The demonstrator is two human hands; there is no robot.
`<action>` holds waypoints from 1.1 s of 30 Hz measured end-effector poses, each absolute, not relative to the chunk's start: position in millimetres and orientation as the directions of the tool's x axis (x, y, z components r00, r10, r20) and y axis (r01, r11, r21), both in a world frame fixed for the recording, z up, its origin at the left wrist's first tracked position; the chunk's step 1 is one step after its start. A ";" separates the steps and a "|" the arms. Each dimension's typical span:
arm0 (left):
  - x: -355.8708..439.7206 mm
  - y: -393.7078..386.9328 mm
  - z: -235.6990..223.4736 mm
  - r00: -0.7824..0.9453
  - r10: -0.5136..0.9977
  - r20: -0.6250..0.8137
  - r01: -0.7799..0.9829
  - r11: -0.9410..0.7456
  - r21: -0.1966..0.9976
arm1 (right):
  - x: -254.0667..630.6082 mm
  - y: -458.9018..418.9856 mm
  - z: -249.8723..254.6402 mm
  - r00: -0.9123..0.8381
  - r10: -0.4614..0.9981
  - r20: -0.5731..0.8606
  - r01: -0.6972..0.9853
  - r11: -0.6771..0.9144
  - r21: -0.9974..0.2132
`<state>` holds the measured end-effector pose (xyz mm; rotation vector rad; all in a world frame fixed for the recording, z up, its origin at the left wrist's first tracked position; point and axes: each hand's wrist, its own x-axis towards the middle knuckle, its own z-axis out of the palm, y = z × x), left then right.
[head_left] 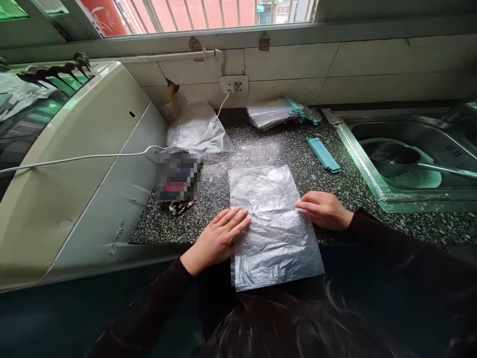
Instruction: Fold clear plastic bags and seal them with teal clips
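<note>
A clear, wrinkled plastic bag (278, 248) lies flat in front of me, its near end hanging past the front edge of the speckled counter (212, 186). My left hand (219, 236) rests on the bag's left side with fingers stretched out. At the opposite edge, my right hand (326, 211) has thumb and fingers closed on the plastic. Beyond the right hand, light-blue plastic strips (323, 155) lie together. Farther back sits a stack of clear bags (266, 113) with similar blue strips (298, 109) at its right end.
A large, bunched plastic bag (197, 127) stands near the wall. A pixelated object (178, 176) lies left of my hands, beside a pale appliance (100, 114). A white cable (122, 155) crosses it. On the right, a sink (367, 169) holds a pan (391, 156).
</note>
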<state>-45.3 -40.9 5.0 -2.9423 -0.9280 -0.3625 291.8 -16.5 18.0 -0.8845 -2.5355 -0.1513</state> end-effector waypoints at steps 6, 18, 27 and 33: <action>-46.5 -42.8 2.8 0.789 0.562 0.248 0.568 -0.821 0.052 | 294.6 -22.7 17.4 -0.719 0.540 0.438 0.595 0.803 -0.013; -35.8 -15.8 19.1 0.659 0.729 0.185 0.524 -0.621 0.583 | 297.2 -15.7 21.0 -0.580 0.748 0.322 0.606 0.661 -0.442; -18.8 -3.4 25.7 0.239 0.970 0.056 0.561 -0.184 0.807 | 279.0 -6.2 33.8 -0.256 0.964 -0.076 0.730 0.141 -0.669; -10.4 0.3 28.1 0.113 0.991 0.070 0.613 -0.125 0.780 | 268.6 -0.4 46.7 -0.071 0.974 -0.214 0.849 -0.054 -0.526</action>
